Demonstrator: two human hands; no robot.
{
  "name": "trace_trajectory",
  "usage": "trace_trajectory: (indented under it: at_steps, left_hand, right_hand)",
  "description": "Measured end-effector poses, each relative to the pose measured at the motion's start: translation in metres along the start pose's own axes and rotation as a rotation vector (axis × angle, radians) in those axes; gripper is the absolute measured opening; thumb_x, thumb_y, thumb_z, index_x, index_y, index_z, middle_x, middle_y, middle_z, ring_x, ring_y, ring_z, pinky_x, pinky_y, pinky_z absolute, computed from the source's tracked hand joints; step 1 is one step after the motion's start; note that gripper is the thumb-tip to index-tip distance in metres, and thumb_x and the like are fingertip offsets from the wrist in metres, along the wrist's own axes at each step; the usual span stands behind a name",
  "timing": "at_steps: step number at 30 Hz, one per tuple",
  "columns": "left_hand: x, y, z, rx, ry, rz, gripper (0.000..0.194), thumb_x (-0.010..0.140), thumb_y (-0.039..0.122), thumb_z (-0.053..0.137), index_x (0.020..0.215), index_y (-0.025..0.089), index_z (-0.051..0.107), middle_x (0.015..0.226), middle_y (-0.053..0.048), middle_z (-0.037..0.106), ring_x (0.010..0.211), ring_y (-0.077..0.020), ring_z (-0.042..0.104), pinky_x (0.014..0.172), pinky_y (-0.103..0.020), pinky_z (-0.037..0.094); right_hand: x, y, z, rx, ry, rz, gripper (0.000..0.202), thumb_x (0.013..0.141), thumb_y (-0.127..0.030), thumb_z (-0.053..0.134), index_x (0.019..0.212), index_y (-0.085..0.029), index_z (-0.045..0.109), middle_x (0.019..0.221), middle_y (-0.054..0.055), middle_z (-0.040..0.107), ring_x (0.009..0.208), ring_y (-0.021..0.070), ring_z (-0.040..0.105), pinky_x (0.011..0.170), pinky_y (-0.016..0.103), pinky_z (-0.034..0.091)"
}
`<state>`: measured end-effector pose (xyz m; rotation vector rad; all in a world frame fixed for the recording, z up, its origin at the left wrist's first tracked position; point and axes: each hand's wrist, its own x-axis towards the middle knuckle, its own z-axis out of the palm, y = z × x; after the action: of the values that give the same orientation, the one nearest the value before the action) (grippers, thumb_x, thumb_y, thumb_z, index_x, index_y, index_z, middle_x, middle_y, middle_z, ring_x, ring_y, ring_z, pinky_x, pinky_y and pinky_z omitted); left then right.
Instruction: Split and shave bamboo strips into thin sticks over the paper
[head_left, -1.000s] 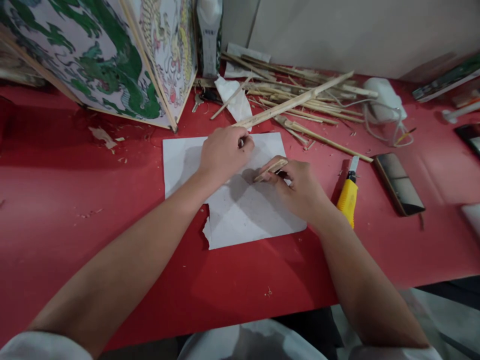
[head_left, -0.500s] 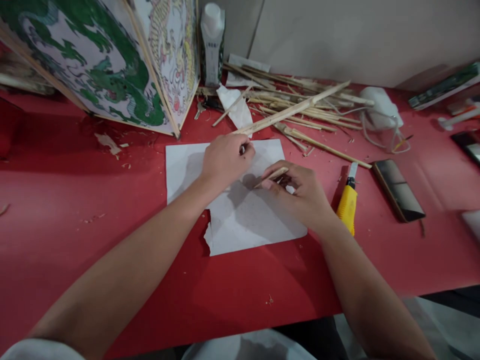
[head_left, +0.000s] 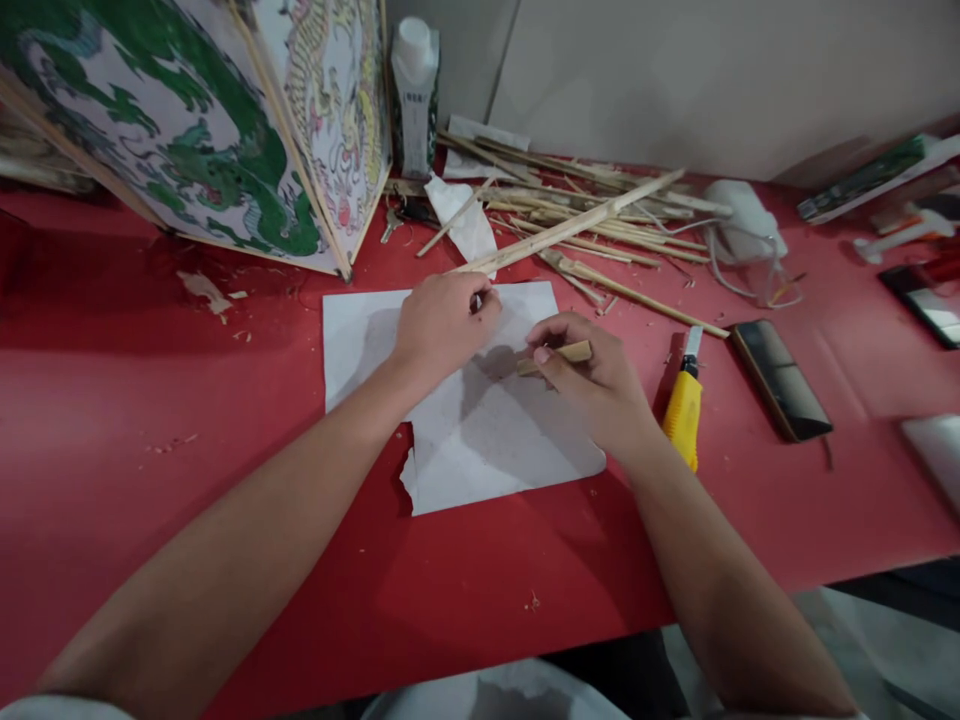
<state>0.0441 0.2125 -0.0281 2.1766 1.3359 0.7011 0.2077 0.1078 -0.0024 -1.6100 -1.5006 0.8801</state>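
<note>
Two hands over the white paper sheet [head_left: 480, 440] on the red desk [head_left: 187, 420]: left hand [head_left: 442, 320] curled shut around the near end of a long bamboo strip [head_left: 570, 225] that runs off toward the stick pile [head_left: 585, 200], right hand [head_left: 592, 375] pinching a short bamboo piece [head_left: 559, 355] between thumb and fingers, low over the sheet. Yellow utility knife [head_left: 681, 408] lies just right of that wrist. Best to keep both grips firm and the pieces low over the paper
</note>
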Motion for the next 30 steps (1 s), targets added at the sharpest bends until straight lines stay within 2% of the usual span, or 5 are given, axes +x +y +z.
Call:
trace_trajectory:
  at_steps: [4, 11, 20, 24, 30]
  left_hand:
    - [-0.001, 0.001, -0.002, -0.013, -0.003, -0.001, 0.023, 0.091, 0.030, 0.052, 0.078, 0.022, 0.070, 0.078, -0.004, 0.070, 0.071, -0.0185, 0.057, 0.066, -0.033, 0.035]
    - [-0.001, 0.003, -0.003, -0.018, -0.022, 0.004, 0.025, 0.092, 0.030, 0.050, 0.079, 0.021, 0.070, 0.079, -0.005, 0.071, 0.072, -0.0186, 0.057, 0.067, -0.033, 0.037]
    - [-0.001, 0.001, -0.002, -0.003, -0.015, 0.005, 0.025, 0.093, 0.031, 0.050, 0.080, 0.022, 0.070, 0.080, -0.005, 0.071, 0.075, -0.0194, 0.059, 0.067, -0.033, 0.038]
    - [-0.001, 0.001, -0.002, 0.005, -0.010, 0.005, 0.025, 0.092, 0.030, 0.051, 0.079, 0.022, 0.070, 0.079, -0.004, 0.071, 0.072, -0.0189, 0.058, 0.067, -0.033, 0.038]
    - [-0.001, 0.002, -0.002, 0.008, -0.020, -0.008, 0.027, 0.094, 0.031, 0.050, 0.078, 0.023, 0.070, 0.079, -0.005, 0.071, 0.074, -0.0198, 0.060, 0.068, -0.034, 0.039]
  right_hand:
    - [0.003, 0.009, -0.001, 0.012, 0.060, 0.041, 0.012, 0.089, -0.032, 0.066, 0.097, -0.023, 0.064, 0.076, -0.001, 0.059, 0.063, 0.0129, 0.053, 0.056, 0.028, 0.042]
    - [0.005, 0.016, -0.002, 0.102, 0.083, 0.068, 0.017, 0.088, -0.038, 0.069, 0.096, -0.023, 0.065, 0.074, -0.001, 0.063, 0.061, 0.0135, 0.058, 0.055, 0.029, 0.045]
    - [0.005, 0.009, -0.001, -0.054, 0.110, 0.058, 0.006, 0.086, -0.024, 0.063, 0.090, -0.022, 0.066, 0.073, 0.000, 0.066, 0.061, 0.0143, 0.058, 0.057, 0.030, 0.044]
    - [0.007, 0.010, -0.005, -0.083, 0.166, 0.063, 0.009, 0.082, -0.015, 0.058, 0.084, -0.022, 0.064, 0.074, 0.000, 0.068, 0.061, 0.0145, 0.059, 0.057, 0.030, 0.044]
    - [0.010, 0.016, -0.009, -0.055, 0.164, 0.098, 0.008, 0.081, -0.016, 0.061, 0.084, -0.023, 0.064, 0.071, 0.000, 0.066, 0.058, 0.0143, 0.059, 0.054, 0.029, 0.045]
